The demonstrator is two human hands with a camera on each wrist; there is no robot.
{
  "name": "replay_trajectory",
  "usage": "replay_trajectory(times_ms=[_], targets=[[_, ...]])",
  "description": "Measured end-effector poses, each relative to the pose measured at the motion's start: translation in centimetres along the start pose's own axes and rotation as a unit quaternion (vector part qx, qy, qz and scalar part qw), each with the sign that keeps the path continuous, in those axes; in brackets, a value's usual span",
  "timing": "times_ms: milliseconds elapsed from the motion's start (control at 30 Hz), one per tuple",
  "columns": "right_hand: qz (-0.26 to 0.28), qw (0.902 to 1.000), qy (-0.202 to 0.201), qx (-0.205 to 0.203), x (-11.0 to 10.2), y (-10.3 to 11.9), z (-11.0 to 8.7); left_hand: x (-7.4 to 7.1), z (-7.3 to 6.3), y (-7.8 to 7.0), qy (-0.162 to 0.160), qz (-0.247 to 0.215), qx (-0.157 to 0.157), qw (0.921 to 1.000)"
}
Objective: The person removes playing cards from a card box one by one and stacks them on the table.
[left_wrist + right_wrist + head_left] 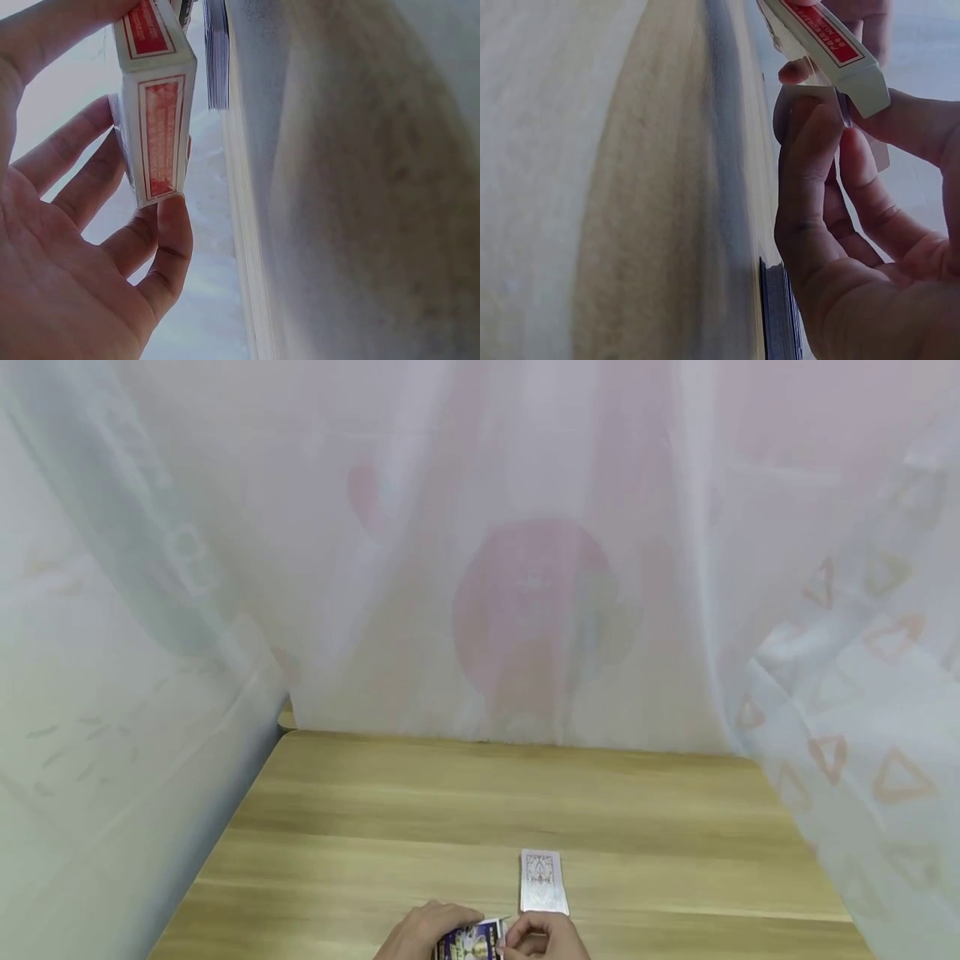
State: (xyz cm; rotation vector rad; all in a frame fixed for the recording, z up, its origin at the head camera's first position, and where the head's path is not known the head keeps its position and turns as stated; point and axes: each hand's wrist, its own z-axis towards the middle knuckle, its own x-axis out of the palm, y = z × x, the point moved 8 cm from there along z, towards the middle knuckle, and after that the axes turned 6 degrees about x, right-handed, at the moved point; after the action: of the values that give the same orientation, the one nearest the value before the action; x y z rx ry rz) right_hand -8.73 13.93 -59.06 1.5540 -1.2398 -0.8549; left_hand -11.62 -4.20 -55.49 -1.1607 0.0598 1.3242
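Observation:
My left hand (67, 247) grips a playing card box (161, 139), its thumb on one side and curled fingers on the other. The box is white with red panels on its edges; in the head view its dark, colourful front (471, 942) faces up. At the box's end, my right hand (546, 935) pinches a pale end flap (810, 93) between curled fingers and thumb. The inside of the box is hidden. Just beyond my right hand lies a stack of playing cards (542, 881), backs up, with a brown ornate pattern.
The wooden table (360, 827) carries the card stack near its front middle. Pale printed curtains (390, 635) hang along the back and both sides, reaching down to the table's edges.

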Motion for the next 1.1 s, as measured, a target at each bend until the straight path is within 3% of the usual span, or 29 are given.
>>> replay_trajectory(times_ms=[100,200,600,833,1100], targets=[[0.009,0.9996,-0.013,0.025,0.0,-0.2,0.1,-0.1,-0.1,-0.2,-0.020,0.023,0.027,0.9992],[0.007,0.9990,-0.026,0.036,0.0,-0.2,-0.1,-0.1,-0.3,-0.2,-0.026,0.025,0.028,0.9990],[0.003,0.9998,-0.011,0.016,-0.9,0.5,-0.8,-0.3,-0.5,-0.1,-0.016,0.011,-0.010,0.9998],[0.010,0.9998,-0.010,0.015,-2.0,0.5,-0.7,-0.4,-0.6,0.1,-0.009,-0.002,-0.055,0.9985],[0.025,0.9996,-0.007,0.012,-2.8,0.3,-1.3,-0.5,-0.9,0.2,-0.008,0.014,-0.062,0.9980]])
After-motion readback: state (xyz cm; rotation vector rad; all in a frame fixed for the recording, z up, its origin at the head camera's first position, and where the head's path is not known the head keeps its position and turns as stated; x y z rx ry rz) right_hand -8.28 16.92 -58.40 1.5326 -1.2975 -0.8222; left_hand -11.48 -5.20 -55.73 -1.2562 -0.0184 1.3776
